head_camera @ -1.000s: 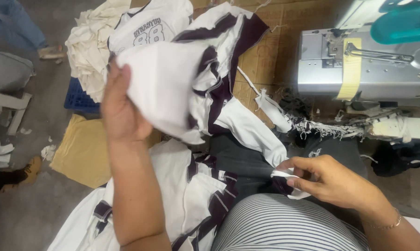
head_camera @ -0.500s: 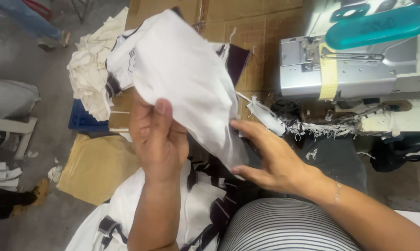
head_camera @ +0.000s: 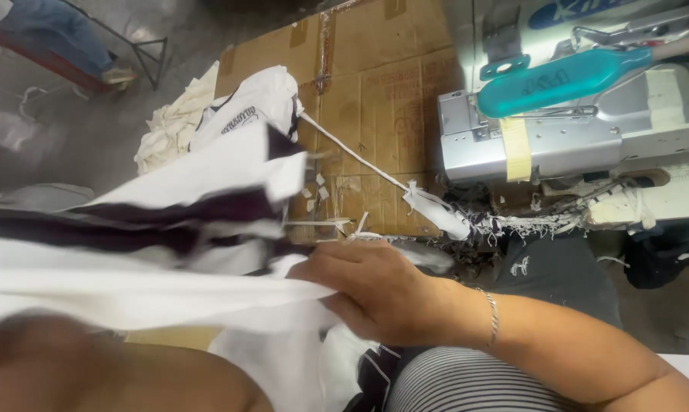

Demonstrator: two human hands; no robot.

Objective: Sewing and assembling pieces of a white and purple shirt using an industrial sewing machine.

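A white garment with dark purple stripes [head_camera: 169,221] is stretched across the left half of the view, blurred by motion. My right hand [head_camera: 375,294] is in the middle, with its fingers closed on the garment's white edge; a thin bracelet sits on that wrist. My left arm [head_camera: 93,374] is a blurred shape at the bottom left, very close to the camera. Its hand lies under or behind the cloth, so its grip does not show. My striped shirt [head_camera: 466,385] is at the bottom.
A grey sewing machine [head_camera: 558,137] with a teal part [head_camera: 565,80] stands at the right, thread scraps [head_camera: 527,223] below it. Flattened cardboard [head_camera: 375,84] lies behind. A pile of white garments [head_camera: 245,107] and cream cloth [head_camera: 169,133] sits upper left. Another person's jeans-clad leg [head_camera: 70,38] is at top left.
The garment has been pulled out flat and leftward, close to the camera. My right hand moved from under the raised cloth to gripping its edge. My left arm dropped to the bottom left.
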